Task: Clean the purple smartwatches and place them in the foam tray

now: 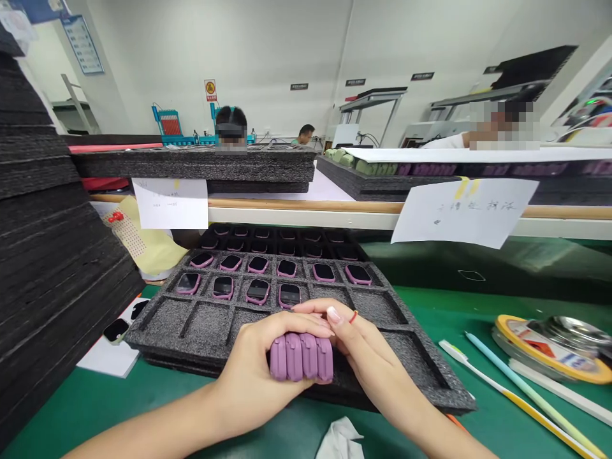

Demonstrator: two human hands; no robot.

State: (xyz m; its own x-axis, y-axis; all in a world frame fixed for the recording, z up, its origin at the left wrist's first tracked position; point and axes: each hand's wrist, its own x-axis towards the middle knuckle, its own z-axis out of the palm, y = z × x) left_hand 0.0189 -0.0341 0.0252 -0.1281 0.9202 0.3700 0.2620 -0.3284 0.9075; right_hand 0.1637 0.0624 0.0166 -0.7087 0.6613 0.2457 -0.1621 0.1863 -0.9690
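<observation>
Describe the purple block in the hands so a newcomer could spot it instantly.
On the green bench mat, find the dark grey foam tray. Over its near pockets, the left hand and right hand grip four lilac watch cases pressed side by side. Unlike the watches lying screen-up in the pockets, these stand on edge, screens hidden.

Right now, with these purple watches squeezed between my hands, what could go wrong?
Your left hand and right hand grip the row of four purple watches only from its sides, so one might slip out. It could land on the black foam tray and could scratch the exposed screens of the nearby watches.
</observation>
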